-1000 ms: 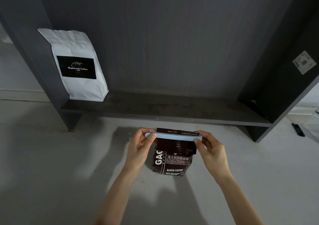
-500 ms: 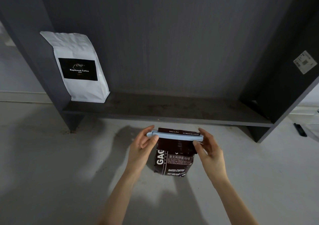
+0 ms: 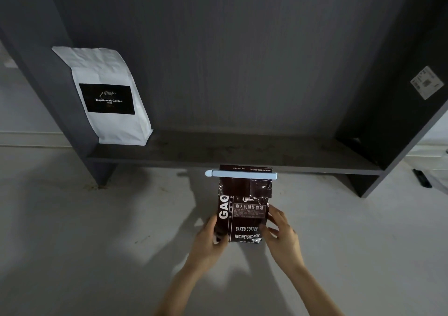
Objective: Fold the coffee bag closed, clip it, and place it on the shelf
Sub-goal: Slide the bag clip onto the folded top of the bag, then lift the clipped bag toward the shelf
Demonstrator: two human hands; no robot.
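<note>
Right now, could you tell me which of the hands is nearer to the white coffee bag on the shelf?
Left. The left hand grips the dark coffee bag's lower-left side, below and right of the white coffee bag; the right hand is farther right.

Two coffee bags: a white bag on the shelf, a dark bag in front of it. One blue clip. Two hands: left, right. One sticker.

two bare forearms showing from the bottom edge, no sleeves reaching into view, left hand and right hand both going gloveless, slim fingers, short plain nails, wrists looking bare too
</note>
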